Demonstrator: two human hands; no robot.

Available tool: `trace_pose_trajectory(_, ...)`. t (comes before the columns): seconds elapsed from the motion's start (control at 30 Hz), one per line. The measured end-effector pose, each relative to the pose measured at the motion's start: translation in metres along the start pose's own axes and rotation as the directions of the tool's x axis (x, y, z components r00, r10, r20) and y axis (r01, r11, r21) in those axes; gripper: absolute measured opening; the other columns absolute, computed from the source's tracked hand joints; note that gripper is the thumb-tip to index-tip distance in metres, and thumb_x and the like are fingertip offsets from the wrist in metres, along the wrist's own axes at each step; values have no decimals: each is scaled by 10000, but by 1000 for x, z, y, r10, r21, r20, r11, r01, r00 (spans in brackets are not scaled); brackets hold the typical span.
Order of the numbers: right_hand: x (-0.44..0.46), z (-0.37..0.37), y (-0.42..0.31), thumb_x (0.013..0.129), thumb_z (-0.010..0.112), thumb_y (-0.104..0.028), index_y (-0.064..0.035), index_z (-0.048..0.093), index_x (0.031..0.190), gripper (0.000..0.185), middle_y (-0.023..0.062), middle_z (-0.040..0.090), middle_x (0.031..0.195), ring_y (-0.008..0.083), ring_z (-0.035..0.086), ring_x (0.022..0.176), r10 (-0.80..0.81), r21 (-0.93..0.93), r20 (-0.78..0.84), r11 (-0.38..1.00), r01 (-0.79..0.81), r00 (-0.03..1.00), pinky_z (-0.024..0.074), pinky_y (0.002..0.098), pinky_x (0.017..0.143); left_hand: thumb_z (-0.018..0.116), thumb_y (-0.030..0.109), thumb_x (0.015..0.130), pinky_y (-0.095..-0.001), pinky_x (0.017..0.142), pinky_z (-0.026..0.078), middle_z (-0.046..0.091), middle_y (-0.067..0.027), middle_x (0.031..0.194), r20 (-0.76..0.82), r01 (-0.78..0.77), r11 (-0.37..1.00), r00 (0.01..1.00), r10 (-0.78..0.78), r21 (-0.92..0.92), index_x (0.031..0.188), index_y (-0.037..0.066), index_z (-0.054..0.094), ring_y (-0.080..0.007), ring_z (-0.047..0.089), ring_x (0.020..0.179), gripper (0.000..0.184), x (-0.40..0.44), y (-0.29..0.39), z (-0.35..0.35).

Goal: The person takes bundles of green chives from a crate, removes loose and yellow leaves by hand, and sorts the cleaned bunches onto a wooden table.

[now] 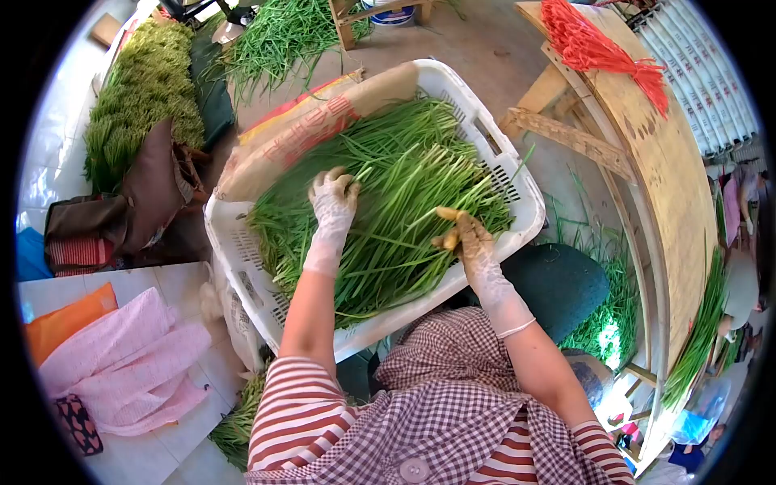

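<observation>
A white plastic crate full of long green stalks lies in front of me, with a printed brown sack lining its far left side. My left hand, in a pale glove, rests on the stalks left of the middle, fingers curled near a stalk end; what it grips, if anything, is unclear. Over the crate's right part is my right hand, its glove stained brown at the fingers. The thumb and fingers are bent around a gap, close to some pale stalk ends, and I see nothing held between them.
At the right stands a wooden table with red ties on it. Bundled greens fill the upper left; loose greens lie beyond the crate. A pink cloth is at lower left, a dark stool right of the crate.
</observation>
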State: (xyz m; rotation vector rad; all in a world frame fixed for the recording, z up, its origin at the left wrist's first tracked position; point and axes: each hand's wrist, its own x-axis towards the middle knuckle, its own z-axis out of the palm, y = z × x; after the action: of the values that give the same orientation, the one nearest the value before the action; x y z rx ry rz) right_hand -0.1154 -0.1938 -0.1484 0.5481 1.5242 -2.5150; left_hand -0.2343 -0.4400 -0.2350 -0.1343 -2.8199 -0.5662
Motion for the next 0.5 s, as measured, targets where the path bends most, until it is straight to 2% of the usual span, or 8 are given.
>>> trace_pose_trajectory(0.1, 7, 8, -7, 915, 653, -351, -31, 653, 1162, 404, -25, 584, 652, 79, 506, 493, 135, -7, -113, 991, -137, 984, 432, 225, 472, 668, 108, 861, -357, 790, 516, 696, -100, 985, 157, 199, 772, 979, -130, -604, 960, 61, 707, -186, 646, 893, 117, -28, 47, -38)
trace_pose_trajectory(0.13, 8, 26, -3, 906, 670, -311, -25, 661, 1144, 371, -30, 566, 639, 65, 437, 448, 190, -162, -307, 955, -247, 933, 353, 220, 398, 665, 85, 869, -323, 721, 529, 703, -101, 932, 76, 38, 769, 997, 14, -638, 988, 48, 705, -169, 651, 812, 131, -41, 63, -45)
trace_pose_trajectory(0.17, 2, 37, -9, 903, 676, -260, -10, 671, 1118, 330, -18, 571, 655, 56, 434, 460, 208, -153, -224, 957, -245, 952, 355, 207, 413, 662, 62, 877, -288, 652, 542, 711, -103, 879, -14, -127, 742, 988, 156, -658, 1016, 36, 704, -151, 656, 732, 147, -55, 78, -50)
trace_pose_trajectory(0.23, 0, 41, -5, 920, 649, -252, -40, 684, 1119, 293, -6, 587, 685, 51, 431, 464, 219, -223, -176, 940, -256, 960, 349, 194, 420, 686, 95, 873, -316, 678, 552, 713, -90, 923, 224, 44, 680, 958, 179, -732, 1077, 33, 695, -160, 655, 770, 214, -81, 98, -56)
trace_pose_trajectory(0.27, 1, 33, -2, 928, 637, -260, -45, 688, 1114, 289, 0, 603, 705, 53, 457, 497, 203, -207, -181, 949, -239, 962, 369, 193, 454, 649, 128, 908, -304, 668, 547, 710, -100, 925, 105, 35, 507, 988, 110, -861, 1073, 20, 695, -162, 648, 754, 203, -78, 100, -47)
trace_pose_trajectory(0.37, 9, -13, 23, 947, 605, -298, -52, 694, 1101, 303, 16, 645, 761, 70, 536, 617, -29, -364, -170, 931, -36, 985, 428, 201, 576, 557, 134, 941, -316, 797, 526, 676, -142, 1050, 186, 301, 723, 954, -237, -621, 1100, 19, 648, -201, 656, 924, 216, -21, 87, -41)
trace_pose_trajectory(0.43, 15, -40, 44, 955, 590, -345, -47, 690, 1095, 344, 24, 667, 795, 96, 590, 724, -384, -688, -6, 672, 275, 923, 464, 222, 683, 588, 107, 889, -346, 886, 497, 644, -114, 1163, -9, 18, 898, 1000, -25, -439, 1163, 72, 629, -257, 620, 1052, 280, 12, 72, -7)
trace_pose_trajectory(0.5, 5, -31, 30, 961, 573, -371, -14, 673, 1048, 381, 64, 679, 823, 158, 624, 863, -230, -389, -183, 910, 145, 956, 475, 276, 818, 632, 136, 841, -363, 948, 466, 610, -89, 1236, 38, -38, 895, 997, 61, -445, 1206, 124, 611, -287, 581, 1120, 366, 40, 65, 25)
